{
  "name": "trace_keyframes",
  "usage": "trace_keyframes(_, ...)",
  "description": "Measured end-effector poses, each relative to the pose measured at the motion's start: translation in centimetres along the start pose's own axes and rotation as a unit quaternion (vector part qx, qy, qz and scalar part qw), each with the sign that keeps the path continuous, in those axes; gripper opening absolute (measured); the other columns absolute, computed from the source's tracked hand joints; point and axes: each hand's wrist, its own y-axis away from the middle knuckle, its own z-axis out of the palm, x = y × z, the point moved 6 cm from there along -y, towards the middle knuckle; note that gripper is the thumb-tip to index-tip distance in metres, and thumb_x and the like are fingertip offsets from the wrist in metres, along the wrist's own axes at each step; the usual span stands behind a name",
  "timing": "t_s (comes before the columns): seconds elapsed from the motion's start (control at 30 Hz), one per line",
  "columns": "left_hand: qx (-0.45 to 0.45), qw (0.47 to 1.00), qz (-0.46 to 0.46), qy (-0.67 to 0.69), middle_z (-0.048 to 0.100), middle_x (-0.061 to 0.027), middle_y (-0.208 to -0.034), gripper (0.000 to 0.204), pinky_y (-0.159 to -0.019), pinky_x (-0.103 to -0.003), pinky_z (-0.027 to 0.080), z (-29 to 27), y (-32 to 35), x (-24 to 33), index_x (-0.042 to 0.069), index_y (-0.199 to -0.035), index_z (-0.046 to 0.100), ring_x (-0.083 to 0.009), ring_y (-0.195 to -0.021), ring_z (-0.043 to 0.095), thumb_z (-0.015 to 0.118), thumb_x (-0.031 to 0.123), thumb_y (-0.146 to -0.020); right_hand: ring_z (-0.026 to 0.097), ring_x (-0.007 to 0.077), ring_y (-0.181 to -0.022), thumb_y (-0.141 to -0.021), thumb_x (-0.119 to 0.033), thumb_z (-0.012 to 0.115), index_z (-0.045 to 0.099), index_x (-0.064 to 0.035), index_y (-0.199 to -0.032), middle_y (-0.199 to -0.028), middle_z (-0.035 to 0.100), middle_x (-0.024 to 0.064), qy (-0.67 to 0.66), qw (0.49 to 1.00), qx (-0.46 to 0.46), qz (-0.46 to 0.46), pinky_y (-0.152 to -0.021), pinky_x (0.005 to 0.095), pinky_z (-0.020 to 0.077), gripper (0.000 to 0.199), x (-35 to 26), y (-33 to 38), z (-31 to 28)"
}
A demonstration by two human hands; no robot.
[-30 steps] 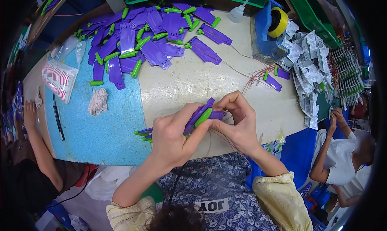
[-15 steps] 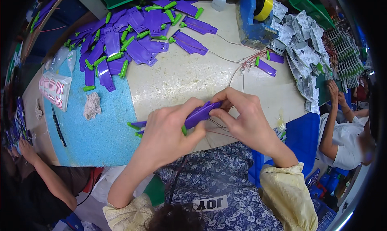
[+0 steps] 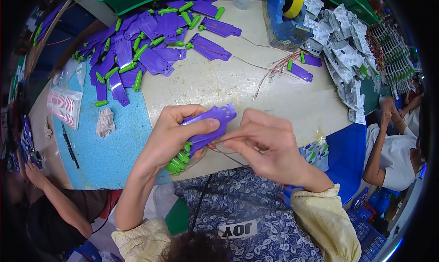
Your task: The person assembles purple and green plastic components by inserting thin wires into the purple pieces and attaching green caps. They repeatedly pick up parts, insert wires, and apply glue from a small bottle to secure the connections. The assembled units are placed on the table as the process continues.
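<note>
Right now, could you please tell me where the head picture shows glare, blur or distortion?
Head view: glare on the pale tabletop and piled purple pieces; head view: the right hand looks slightly blurred; head view: edges bow and the corners go black.

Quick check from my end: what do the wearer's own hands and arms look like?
The left hand and right hand are bare, with no gloves visible. Both forearms are uncovered below loose, wrinkled, pale-yellow sleeves ending near the elbows.

pale worktable [image 3: 219, 86], blue mat [image 3: 123, 154] leftward, grey post [image 3: 89, 4] behind
</note>
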Motion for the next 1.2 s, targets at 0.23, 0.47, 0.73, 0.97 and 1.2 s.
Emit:
trace_keyframes(0.23, 0.11, 0.855, 0.232, -0.451, 0.067, -0.0119, -0.067, 0.018, -0.05, -0.031, 0.044, 0.8, 0.4, 1.8, -0.001, -0.096, 0.07, -0.0153, -0.048, 0.058, 0.073, 0.015, -0.089, 0.06, 0.0363, -0.098, -0.08, -0.004, 0.074, 0.062, 0.002, -0.113, -0.101, 0.063, 0.0202, 0.272, 0.943, 0.167, -0.091, -0.085, 0.0457, 0.0492, 0.036, 9.4, -9.3, -0.6)
trace_keyframes(0.47, 0.133, 0.805, 0.303, -0.493, 0.068, -0.0131, -0.117, 0.017, -0.063, -0.041, 0.052, 0.5, 1.7, 0.9, 0.005, -0.098, 0.071, -0.0296, -0.07, 0.069, 0.076, 0.014, -0.084, 0.056, 0.0392, -0.096, -0.077, 0.003, 0.067, 0.058, 0.0038, -0.114, -0.1, 0.058, 0.0217, 0.274, 0.938, 0.178, -0.114, -0.091, 0.0476, 0.0469, 0.037, 7.9, -1.7, -4.5)
trace_keyframes(0.73, 0.082, 0.753, 0.357, -0.547, 0.064, -0.0104, -0.125, 0.022, -0.064, -0.038, 0.051, 2.4, -0.2, 1.6, 0.003, -0.098, 0.068, -0.0309, -0.07, 0.068, 0.077, 0.013, -0.082, 0.062, 0.0319, -0.092, -0.079, 0.002, 0.074, 0.069, 0.0025, -0.096, -0.097, 0.065, 0.0171, 0.405, 0.883, 0.225, 0.077, -0.082, 0.0401, 0.0491, 0.018, 11.0, 2.2, -14.7)
trace_keyframes(0.97, 0.07, 0.708, 0.367, -0.599, 0.068, -0.0102, -0.089, 0.023, -0.063, -0.038, 0.05, 2.5, 2.0, -0.8, 0.005, -0.101, 0.065, -0.0282, -0.071, 0.066, 0.075, 0.012, -0.081, 0.068, 0.0222, -0.066, -0.086, -0.007, 0.074, 0.076, 0.0, -0.101, -0.084, 0.073, 0.0151, 0.069, 0.992, 0.078, 0.074, -0.063, 0.0328, 0.0517, 0.016, 6.0, -1.7, -4.2)
trace_keyframes(1.2, 0.127, 0.708, 0.311, -0.62, 0.059, -0.0081, -0.141, 0.025, -0.066, -0.041, 0.051, 2.0, 0.3, -1.3, 0.003, -0.103, 0.059, -0.0303, -0.074, 0.066, 0.073, 0.011, -0.083, 0.062, 0.0272, -0.079, -0.081, -0.008, 0.077, 0.077, -0.0025, -0.103, -0.087, 0.068, 0.0133, 0.132, 0.983, 0.043, 0.117, -0.072, 0.0374, 0.05, 0.023, 8.7, -3.4, -0.3)
